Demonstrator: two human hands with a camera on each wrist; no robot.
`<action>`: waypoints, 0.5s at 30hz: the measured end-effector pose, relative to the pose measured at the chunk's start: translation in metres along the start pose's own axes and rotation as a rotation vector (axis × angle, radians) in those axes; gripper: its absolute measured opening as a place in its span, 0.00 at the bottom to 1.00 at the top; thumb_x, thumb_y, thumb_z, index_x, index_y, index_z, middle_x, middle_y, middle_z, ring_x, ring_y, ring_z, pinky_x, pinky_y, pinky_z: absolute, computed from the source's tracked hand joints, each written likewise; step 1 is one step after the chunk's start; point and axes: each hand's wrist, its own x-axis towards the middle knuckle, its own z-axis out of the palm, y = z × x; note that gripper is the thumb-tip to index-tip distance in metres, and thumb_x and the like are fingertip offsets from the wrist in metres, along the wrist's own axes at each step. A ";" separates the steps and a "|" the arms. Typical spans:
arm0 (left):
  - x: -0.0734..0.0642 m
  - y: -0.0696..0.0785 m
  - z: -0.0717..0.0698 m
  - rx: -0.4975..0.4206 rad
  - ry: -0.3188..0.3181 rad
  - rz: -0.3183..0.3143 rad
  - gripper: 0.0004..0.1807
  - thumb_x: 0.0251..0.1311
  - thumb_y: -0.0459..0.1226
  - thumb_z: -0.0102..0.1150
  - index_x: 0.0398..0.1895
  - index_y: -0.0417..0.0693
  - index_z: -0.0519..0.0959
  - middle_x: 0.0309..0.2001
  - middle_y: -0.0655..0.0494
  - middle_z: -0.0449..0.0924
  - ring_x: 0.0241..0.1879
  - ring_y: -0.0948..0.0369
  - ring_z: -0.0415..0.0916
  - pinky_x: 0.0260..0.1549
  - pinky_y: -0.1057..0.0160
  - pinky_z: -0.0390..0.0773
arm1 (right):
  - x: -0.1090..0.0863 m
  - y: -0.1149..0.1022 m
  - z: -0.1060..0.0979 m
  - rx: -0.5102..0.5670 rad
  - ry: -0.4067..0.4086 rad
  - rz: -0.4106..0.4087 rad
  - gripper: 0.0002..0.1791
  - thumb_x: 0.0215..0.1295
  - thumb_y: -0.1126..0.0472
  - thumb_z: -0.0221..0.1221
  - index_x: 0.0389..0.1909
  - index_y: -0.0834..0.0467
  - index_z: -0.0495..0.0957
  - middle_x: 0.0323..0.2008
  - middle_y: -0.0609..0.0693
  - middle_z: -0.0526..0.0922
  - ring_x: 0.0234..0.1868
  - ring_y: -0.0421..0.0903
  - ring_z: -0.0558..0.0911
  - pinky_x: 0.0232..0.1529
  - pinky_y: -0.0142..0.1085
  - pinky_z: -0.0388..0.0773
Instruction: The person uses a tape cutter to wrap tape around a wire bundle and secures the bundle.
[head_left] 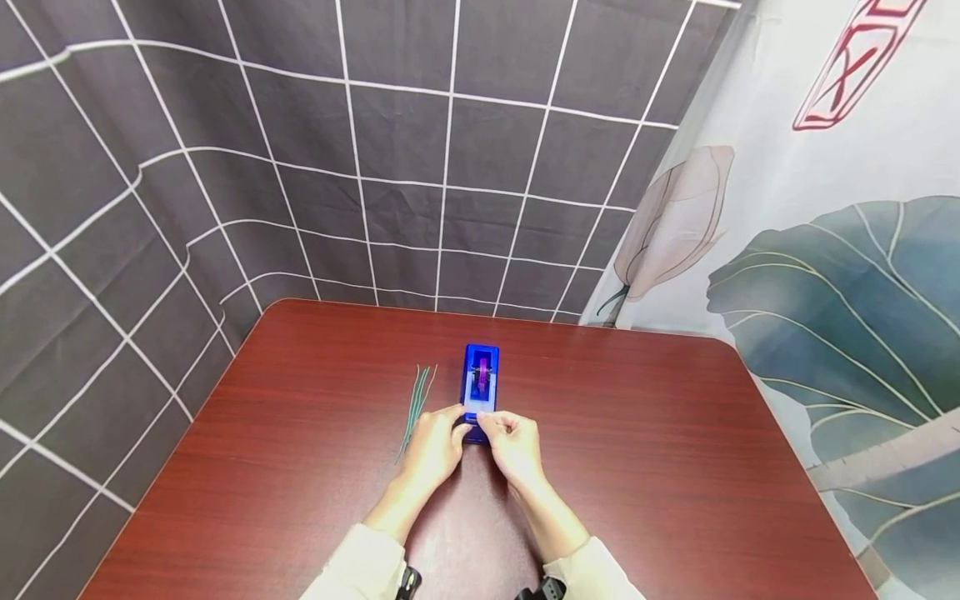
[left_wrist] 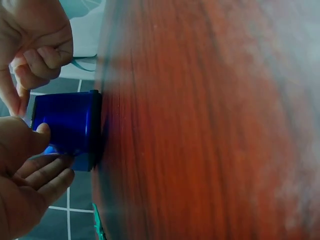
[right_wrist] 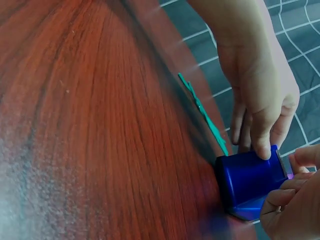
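A blue tape dispenser (head_left: 472, 406) with a purple tape roll (head_left: 483, 372) stands on the table, its front end toward me. My left hand (head_left: 432, 442) holds the dispenser's front left. In the right wrist view, that hand's thumb (right_wrist: 263, 150) lies on the blue front face near the cutting edge, the other fingers along the side. My right hand (head_left: 517, 446) is at the front right, fingers curled. Its thumb and index finger pinch the tape's end at the cutting edge, and the fingertips mostly hide the tape. A bit of purple shows beside them in the right wrist view.
Several thin green strands (head_left: 414, 404) lie on the table just left of the dispenser, close to my left hand. The reddish-brown wooden table (head_left: 637, 433) extends on both sides. Behind it hangs a dark grid-patterned curtain (head_left: 405, 208), and a leaf-printed curtain (head_left: 825, 333) hangs at the right.
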 end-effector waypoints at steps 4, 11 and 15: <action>0.000 0.002 0.000 0.030 0.007 0.006 0.10 0.58 0.30 0.70 0.43 0.39 0.86 0.39 0.47 0.88 0.39 0.47 0.86 0.41 0.50 0.82 | -0.001 0.000 -0.002 -0.001 0.006 0.005 0.10 0.64 0.65 0.66 0.34 0.71 0.86 0.16 0.43 0.74 0.25 0.38 0.71 0.26 0.28 0.67; -0.001 0.003 0.006 0.049 0.033 0.031 0.10 0.56 0.31 0.70 0.42 0.41 0.87 0.40 0.49 0.88 0.39 0.48 0.86 0.39 0.50 0.82 | 0.001 -0.002 -0.005 0.006 0.015 0.006 0.08 0.64 0.66 0.66 0.34 0.70 0.87 0.17 0.44 0.75 0.26 0.37 0.72 0.27 0.27 0.68; -0.002 0.004 0.011 0.033 0.049 0.053 0.09 0.56 0.31 0.70 0.40 0.40 0.87 0.39 0.48 0.88 0.38 0.48 0.86 0.39 0.48 0.81 | 0.002 -0.002 -0.006 0.013 0.013 0.004 0.08 0.64 0.66 0.66 0.34 0.70 0.87 0.22 0.47 0.82 0.28 0.37 0.75 0.29 0.27 0.70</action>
